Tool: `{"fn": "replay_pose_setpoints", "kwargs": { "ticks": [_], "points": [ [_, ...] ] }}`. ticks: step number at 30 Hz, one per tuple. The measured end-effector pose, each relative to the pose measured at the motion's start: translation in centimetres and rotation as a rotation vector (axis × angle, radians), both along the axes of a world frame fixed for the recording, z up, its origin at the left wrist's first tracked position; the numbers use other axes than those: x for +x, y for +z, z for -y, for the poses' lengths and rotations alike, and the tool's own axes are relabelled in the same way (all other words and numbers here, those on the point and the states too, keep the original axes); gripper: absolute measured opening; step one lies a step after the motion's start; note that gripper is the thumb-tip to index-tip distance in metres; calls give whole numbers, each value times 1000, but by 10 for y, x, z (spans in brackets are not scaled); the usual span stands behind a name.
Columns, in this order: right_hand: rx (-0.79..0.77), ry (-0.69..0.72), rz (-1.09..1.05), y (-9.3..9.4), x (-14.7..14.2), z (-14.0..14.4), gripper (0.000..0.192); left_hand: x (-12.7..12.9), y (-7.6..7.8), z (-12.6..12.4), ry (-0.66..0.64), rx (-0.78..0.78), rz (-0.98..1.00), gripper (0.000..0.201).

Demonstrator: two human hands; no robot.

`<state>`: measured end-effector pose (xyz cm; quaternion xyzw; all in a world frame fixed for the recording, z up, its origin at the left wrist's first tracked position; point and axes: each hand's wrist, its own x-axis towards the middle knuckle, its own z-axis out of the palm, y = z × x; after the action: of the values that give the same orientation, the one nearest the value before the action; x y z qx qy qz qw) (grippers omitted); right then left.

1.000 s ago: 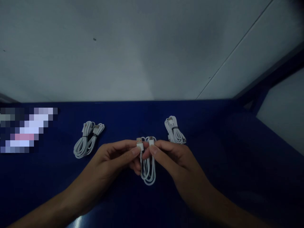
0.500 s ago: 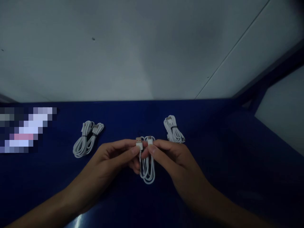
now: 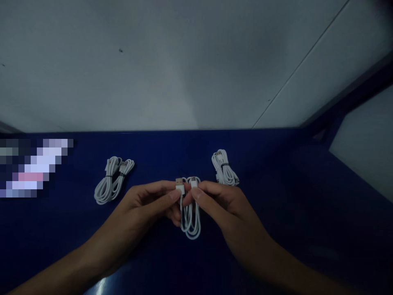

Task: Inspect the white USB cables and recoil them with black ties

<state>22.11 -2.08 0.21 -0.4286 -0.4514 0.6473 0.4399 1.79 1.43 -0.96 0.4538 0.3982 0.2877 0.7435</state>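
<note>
A coiled white USB cable (image 3: pixel 193 229) hangs between my two hands, its loops dangling below the fingers. My left hand (image 3: pixel 150 201) pinches the larger USB plug (image 3: pixel 180 187), which has a metal tip with orange marks. Between thumb and fingers of my right hand (image 3: pixel 219 203) is the smaller plug (image 3: pixel 194 182) at the other end. Both plugs point away from me, side by side. Some of the loops lie hidden behind my fingers.
Bundled white cables (image 3: pixel 106 186) with black ties lie on the blue table (image 3: pixel 172 151) to the left. Another tied white cable bundle (image 3: pixel 225 168) lies behind my right hand. A pale wall (image 3: pixel 147 82) rises at the table's back edge; a pixelated patch covers the far left.
</note>
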Motion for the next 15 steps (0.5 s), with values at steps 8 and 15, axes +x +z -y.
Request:
{"fn": "replay_pose_setpoints", "kwargs": {
  "ticks": [8,15],
  "points": [
    [-1,2,30,2,3,4,35,0,0,1,-10,-13,15,22],
    [-2,-10,20,0,3,3,33,3,4,0,-7,-15,48,28]
  ]
}}
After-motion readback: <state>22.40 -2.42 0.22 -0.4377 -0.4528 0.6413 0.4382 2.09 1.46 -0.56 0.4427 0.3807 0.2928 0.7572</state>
